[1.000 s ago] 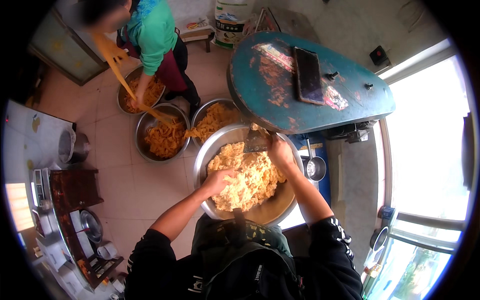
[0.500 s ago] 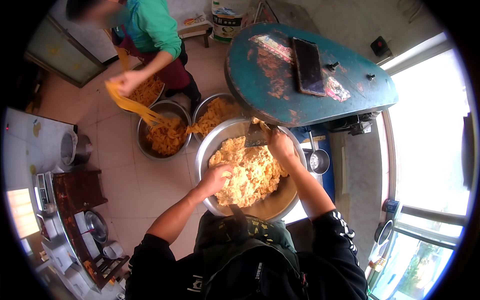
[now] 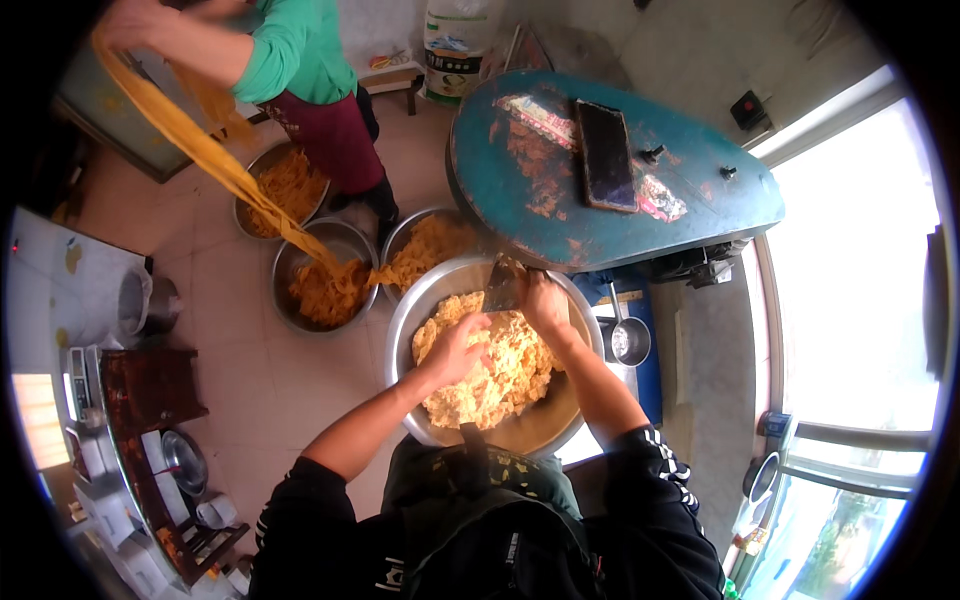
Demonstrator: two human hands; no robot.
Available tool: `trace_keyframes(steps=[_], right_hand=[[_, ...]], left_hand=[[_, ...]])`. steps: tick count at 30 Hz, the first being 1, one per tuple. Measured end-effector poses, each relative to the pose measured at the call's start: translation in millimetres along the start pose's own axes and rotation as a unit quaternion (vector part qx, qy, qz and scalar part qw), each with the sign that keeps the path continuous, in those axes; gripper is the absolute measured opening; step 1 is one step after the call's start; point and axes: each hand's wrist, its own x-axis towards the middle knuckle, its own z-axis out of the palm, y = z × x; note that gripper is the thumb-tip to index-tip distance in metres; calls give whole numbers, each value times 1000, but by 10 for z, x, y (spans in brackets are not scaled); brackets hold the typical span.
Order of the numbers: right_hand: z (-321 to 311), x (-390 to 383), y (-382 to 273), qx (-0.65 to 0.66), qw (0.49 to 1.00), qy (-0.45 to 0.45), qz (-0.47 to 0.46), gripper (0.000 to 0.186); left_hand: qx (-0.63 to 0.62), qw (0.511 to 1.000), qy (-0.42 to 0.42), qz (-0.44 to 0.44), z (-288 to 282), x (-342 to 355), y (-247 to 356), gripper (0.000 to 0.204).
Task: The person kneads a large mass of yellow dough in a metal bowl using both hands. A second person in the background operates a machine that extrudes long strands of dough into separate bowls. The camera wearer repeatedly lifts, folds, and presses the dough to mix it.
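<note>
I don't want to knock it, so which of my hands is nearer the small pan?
Right. Your right hand is toward the far side of the bowl, left of the small pan; your left hand is farther left, at the dough.

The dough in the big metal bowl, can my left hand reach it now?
Likely yes: the left hand is over the dough, inside the rim of the metal bowl, with nothing visible between them.
</note>
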Motion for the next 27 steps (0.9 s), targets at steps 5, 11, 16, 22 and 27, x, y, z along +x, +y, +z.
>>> trace_keyframes(steps=[5, 11, 16, 22, 27], right_hand=[[-46, -144, 130, -4, 1000, 16, -20, 46], [20, -32, 99, 16, 999, 34, -5, 43], [47, -50, 13, 0, 999, 14, -49, 41], [42, -266, -56, 7, 999, 36, -31, 42], [56, 111, 35, -7, 997, 54, -52, 37]], left_hand=[[-86, 994, 50, -39, 172, 172, -768, 41], [-197, 968, 61, -146, 183, 266, -1114, 73], [-425, 890, 40, -160, 14, 226, -1181, 70], [-477, 867, -19, -146, -44, 26, -1122, 72], [-451, 876, -56, -159, 23, 2, -1156, 65]])
